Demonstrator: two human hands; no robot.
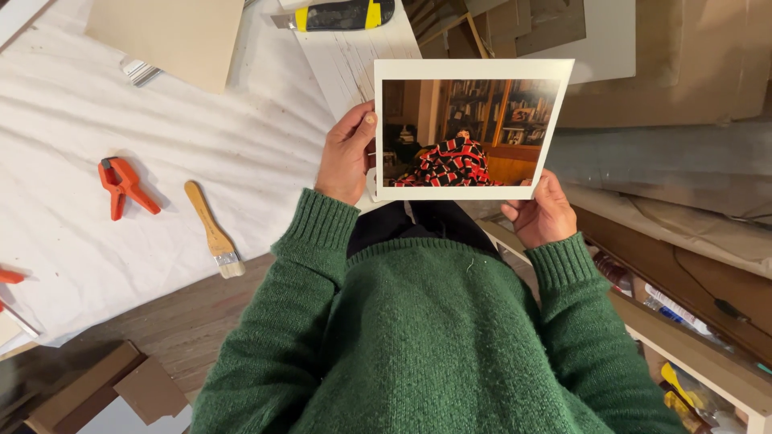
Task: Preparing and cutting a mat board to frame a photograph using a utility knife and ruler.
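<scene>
— Green sweater sleeves [305, 321] come first, then what?
— Both hands hold a photo print [470, 133] up in front. Left hand [347, 157] pinches the left edge, right hand [547, 213] grips the bottom right corner.
— How to hold it well?
— By the white border only, I think. Brush [213, 231] and orange clamp [122, 185] lie on the white cloth [64, 120].

Fingers of both hands behind the photo print [470, 128], orange clamp [10, 276] edge-cropped
</scene>
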